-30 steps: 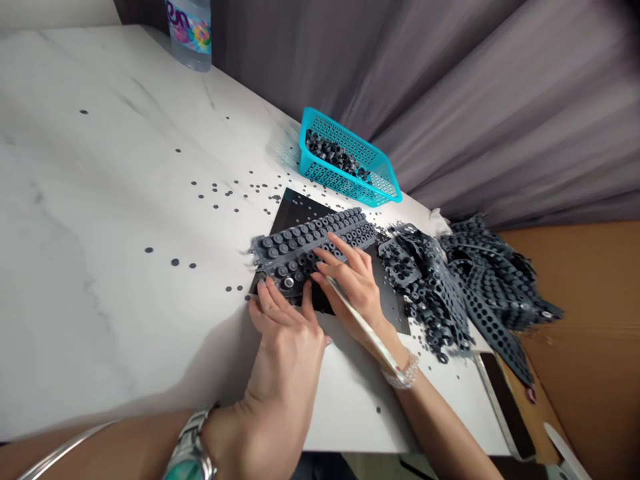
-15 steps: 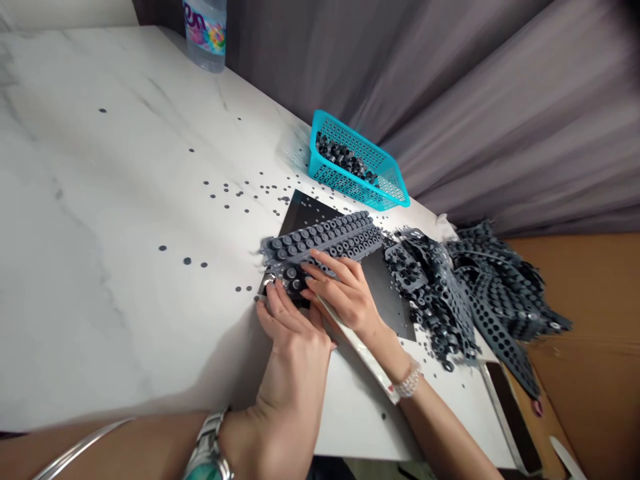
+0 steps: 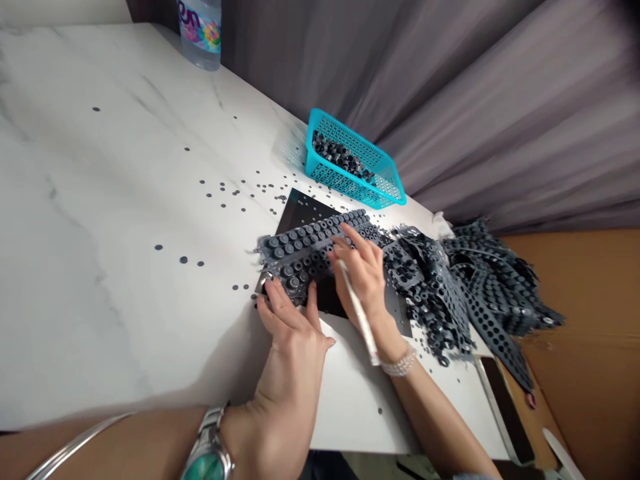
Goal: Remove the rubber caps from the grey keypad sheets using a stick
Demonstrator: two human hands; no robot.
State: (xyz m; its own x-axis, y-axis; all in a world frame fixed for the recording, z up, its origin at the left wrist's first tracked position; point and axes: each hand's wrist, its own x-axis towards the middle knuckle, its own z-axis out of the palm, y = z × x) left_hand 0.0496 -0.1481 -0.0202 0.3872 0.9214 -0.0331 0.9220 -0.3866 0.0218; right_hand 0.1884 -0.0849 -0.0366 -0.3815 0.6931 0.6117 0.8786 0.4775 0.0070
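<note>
A grey moulded rubber sheet [image 3: 295, 241] with rows of round raised caps lies across a black mat [image 3: 313, 208]. My left hand [image 3: 290, 327] rests at the sheet's near left end, its fingers stretched out and pressing on the edge, holding nothing between them. My right hand [image 3: 363, 277] is closed around a slim white stick-like tool [image 3: 361, 313], which points back toward the wrist. The tool's working tip is hidden by the fingers, over the right half of the sheet. Small dark discs [image 3: 183, 259] lie scattered on the table around the mat.
A turquoise basket [image 3: 353, 190] holding small dark pieces stands behind the mat. To the right are heaped perforated rubber sheets [image 3: 440, 293], a phone-like dark slab [image 3: 505, 407] and cardboard [image 3: 595, 320]. A water bottle [image 3: 200, 37] stands at the back left of the white table [image 3: 100, 233].
My right hand has moved up and right along the sheet, away from my left hand, with the white tool now more upright. My left hand stays at the sheet's end.
</note>
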